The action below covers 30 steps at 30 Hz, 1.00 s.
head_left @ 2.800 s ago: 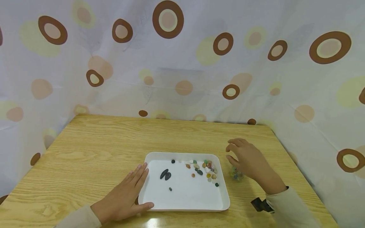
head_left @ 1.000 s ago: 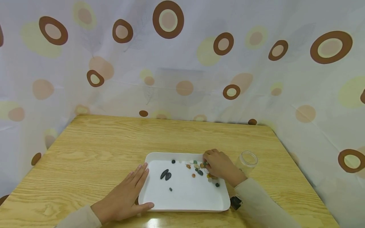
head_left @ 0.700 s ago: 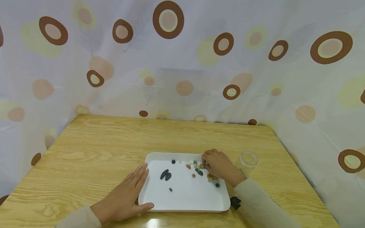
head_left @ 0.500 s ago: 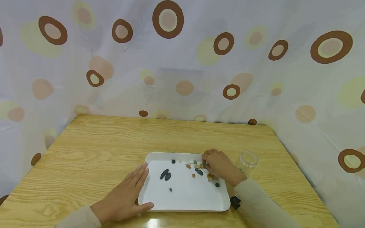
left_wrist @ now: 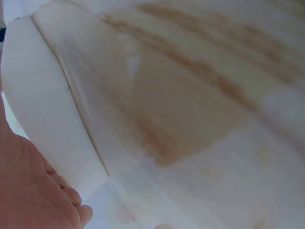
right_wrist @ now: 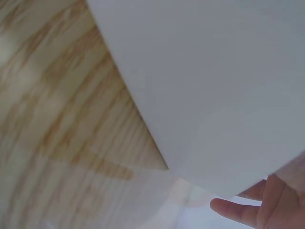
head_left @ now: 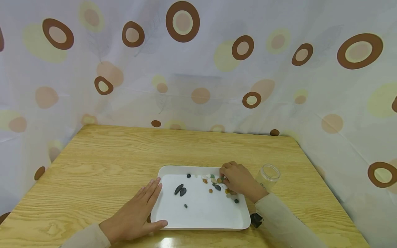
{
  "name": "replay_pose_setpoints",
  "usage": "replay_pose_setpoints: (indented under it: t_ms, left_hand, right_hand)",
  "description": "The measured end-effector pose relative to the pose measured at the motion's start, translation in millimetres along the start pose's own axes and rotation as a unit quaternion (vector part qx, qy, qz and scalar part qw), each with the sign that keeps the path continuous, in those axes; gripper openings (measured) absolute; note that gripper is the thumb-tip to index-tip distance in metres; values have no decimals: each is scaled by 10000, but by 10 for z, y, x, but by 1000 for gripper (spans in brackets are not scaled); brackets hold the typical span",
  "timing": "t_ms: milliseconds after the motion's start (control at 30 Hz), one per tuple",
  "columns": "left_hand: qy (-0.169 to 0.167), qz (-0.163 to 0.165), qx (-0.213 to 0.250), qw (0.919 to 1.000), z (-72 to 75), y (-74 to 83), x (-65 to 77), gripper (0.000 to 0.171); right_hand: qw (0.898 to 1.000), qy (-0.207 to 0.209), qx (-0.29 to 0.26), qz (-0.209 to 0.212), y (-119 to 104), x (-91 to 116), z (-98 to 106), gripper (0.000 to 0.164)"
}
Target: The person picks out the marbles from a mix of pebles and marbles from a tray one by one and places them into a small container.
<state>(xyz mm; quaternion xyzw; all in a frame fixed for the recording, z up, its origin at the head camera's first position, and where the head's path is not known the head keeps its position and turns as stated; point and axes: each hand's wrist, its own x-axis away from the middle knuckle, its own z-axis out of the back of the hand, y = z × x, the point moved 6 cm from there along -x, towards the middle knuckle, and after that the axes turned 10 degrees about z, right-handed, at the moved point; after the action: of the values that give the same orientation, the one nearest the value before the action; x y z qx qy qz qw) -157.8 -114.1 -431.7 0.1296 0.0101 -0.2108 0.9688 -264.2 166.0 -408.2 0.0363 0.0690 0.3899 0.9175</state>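
Note:
A white tray (head_left: 211, 215) lies on the table with pebbles in it. My left hand (head_left: 134, 215) rests along its left edge, fingers extended and thumb at the near corner. At the far right corner my right hand (head_left: 240, 181) reaches over the rim, fingers bent down among coloured pebbles (head_left: 214, 180). Its fingertips are hidden, so I cannot tell whether they pinch a pebble. Two long black pebbles (head_left: 179, 189) and a small dark one (head_left: 185, 206) lie on the left side. In the right wrist view, the fingers (right_wrist: 271, 198) show past the tray wall (right_wrist: 200, 105).
A clear jar (head_left: 269, 177) with pebbles low inside stands right of the tray, partly behind the right wrist. A black strap end (head_left: 256, 220) hangs by the right sleeve. The wooden table (head_left: 124, 148) meets a patterned curtain (head_left: 198, 86) behind.
My right hand has moved left from over the jar to the pebbles at the tray's far right corner, uncovering the jar's rim. During the last second both hands stay nearly still.

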Motion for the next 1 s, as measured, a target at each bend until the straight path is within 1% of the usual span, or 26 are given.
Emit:
replay_pose_setpoints:
  t_ms: [133, 367, 600, 733, 867, 1000]
  left_hand:
    - [-12, 23, 6, 10000, -1, 1, 0, 99]
    - [-1, 18, -6, 10000, -2, 4, 0, 99]
    - [1, 9, 6, 10000, -2, 5, 0, 98]
    - [-25, 22, -5, 10000, -5, 1, -5, 99]
    - [-52, 38, 12, 10000, -2, 2, -5, 100]
    - [-109, 57, 64, 9999, 7, 3, -8, 100]
  right_hand:
    - [10000, 76, 31, -28, 10, 20, 65, 9]
    - [9995, -136, 254, -139, 50, 70, 187, 15]
    - [9997, -193, 55, -168, 43, 168, 438, 17]
    - [9995, -187, 178, -168, 54, 230, 557, 15]
    - [9994, -117, 228, -225, 83, 307, 681, 15]
    - [9994, 45, 255, -243, 116, 399, 819, 17]
